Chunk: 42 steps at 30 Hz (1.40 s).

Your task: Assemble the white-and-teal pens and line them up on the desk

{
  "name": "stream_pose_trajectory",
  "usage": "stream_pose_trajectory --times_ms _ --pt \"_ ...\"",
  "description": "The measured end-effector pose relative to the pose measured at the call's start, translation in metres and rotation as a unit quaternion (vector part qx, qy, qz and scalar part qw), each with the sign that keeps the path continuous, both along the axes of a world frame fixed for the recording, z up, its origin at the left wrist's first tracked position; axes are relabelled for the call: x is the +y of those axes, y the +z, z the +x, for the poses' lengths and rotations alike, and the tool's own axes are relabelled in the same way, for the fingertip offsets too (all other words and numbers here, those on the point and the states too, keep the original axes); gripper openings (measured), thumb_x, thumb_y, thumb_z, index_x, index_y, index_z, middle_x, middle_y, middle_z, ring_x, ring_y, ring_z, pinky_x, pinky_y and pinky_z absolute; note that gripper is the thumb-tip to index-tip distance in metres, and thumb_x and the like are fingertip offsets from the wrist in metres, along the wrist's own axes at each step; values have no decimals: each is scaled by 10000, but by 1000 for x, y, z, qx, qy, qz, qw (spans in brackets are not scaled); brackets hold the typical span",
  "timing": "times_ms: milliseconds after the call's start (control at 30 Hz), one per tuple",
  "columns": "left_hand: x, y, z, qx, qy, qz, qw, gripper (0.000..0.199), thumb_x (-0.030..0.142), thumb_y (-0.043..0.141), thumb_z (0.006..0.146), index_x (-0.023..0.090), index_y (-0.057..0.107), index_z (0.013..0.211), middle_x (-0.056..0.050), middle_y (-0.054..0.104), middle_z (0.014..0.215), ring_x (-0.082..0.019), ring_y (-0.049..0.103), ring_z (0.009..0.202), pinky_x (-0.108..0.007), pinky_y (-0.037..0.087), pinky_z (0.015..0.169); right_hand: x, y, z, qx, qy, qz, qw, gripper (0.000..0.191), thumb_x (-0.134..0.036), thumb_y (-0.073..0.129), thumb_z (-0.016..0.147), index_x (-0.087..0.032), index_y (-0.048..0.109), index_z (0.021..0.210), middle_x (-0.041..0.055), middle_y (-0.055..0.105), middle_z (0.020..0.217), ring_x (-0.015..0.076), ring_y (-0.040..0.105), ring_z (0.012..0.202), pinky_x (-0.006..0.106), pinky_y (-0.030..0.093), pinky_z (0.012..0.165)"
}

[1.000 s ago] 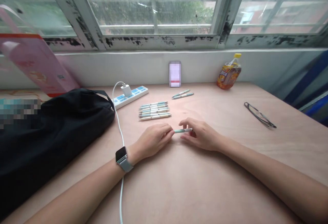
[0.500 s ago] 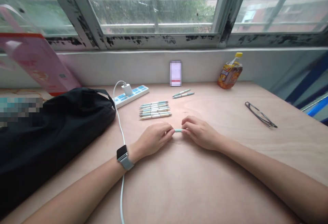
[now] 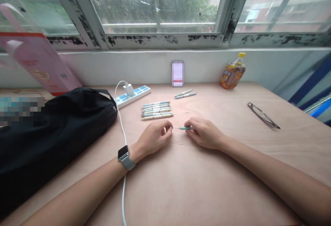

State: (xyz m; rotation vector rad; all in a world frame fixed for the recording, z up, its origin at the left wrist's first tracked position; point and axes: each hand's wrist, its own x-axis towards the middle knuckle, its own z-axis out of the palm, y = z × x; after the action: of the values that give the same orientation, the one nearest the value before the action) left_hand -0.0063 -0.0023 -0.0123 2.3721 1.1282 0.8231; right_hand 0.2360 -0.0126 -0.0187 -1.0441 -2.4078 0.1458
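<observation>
Head view: teal pen [image 3: 185, 128] pinched in the right grip [image 3: 204, 133] above the plywood bench [image 3: 207, 191], its tip pointing at the left grip [image 3: 153, 137], pressed together just beside it; row of pens [image 3: 157, 110], power strip [image 3: 131, 96], black bag [image 3: 51, 133] and paint-chipped window frame [image 3: 155, 41] beyond.

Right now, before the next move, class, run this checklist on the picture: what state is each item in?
Pen gripped in right hand: ok.
Small piece held in left hand: cannot tell, too small to see.
Pen row lying side by side, away from both hands: ok.
Charging cable free of left forearm: not ok, it passes under it.
</observation>
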Motion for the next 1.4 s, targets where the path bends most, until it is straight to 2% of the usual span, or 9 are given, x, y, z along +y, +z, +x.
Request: stream_pose_trajectory --times_ms 133,233,333,433,567,667,800,1067,1400 --pt "1 1 0 -11 26 1 1000 171 252 528 932 165 668 890 15 626 674 -110 526 575 -237 375 564 3 3 3 -22 -43 15 999 45 -153 543 864 -184 572 880 73 635 871 194 546 805 302 401 721" --pt "1 0 0 -2 7 10 1000 195 293 531 961 171 683 956 3 653 733 -112 532 597 -241 383 569 4 5 3 -38 -49 15 998 29 -159 574 829 -185 573 842 84 637 886 212 540 828 325 413 745" --pt "0 -2 1 4 -26 14 1000 188 298 547 973 181 691 1002 -7 684 823 -109 544 628 -241 410 601 1 6 -1 -5 -26 34 999 45 -177 583 855 -181 593 899 94 657 933 221 560 864 348 430 793" --pt "-4 -2 3 -3 -56 12 998 188 300 555 981 184 699 1012 -9 696 827 -110 566 648 -238 435 631 -4 4 -6 42 11 59 997 53 -199 563 918 -185 602 951 89 673 943 220 589 893 359 443 830" --pt "-9 -1 5 -8 -86 24 996 222 316 529 1001 181 704 1023 -20 700 826 -118 585 680 -236 441 651 -7 -1 -13 81 45 64 994 63 -245 580 956 -190 611 963 79 683 948 208 613 889 350 463 812" --pt "-9 -2 6 3 -91 30 995 235 321 526 1004 176 709 980 -11 679 770 -116 573 664 -231 422 636 -7 -3 -16 93 59 74 991 49 -214 579 955 -190 616 933 71 682 914 196 615 854 338 471 774" --pt "-5 -3 5 -10 -71 16 997 221 303 529 999 177 709 985 -11 695 790 -117 593 673 -230 436 646 -2 -3 -13 103 50 86 990 62 -180 575 942 -192 617 899 64 676 871 186 611 815 327 474 742" --pt "5 -3 -1 -57 52 -18 997 207 312 565 955 180 709 1023 -18 719 846 -128 608 662 -248 480 628 12 -4 3 133 -43 50 989 78 -139 588 899 -190 607 844 42 664 836 171 609 772 305 466 722" --pt "4 -6 1 -26 23 21 999 181 267 571 954 186 700 1052 -11 691 854 -113 569 643 -252 464 635 9 -3 0 126 -39 44 990 76 -147 584 897 -188 605 837 41 652 825 164 590 750 297 455 716"
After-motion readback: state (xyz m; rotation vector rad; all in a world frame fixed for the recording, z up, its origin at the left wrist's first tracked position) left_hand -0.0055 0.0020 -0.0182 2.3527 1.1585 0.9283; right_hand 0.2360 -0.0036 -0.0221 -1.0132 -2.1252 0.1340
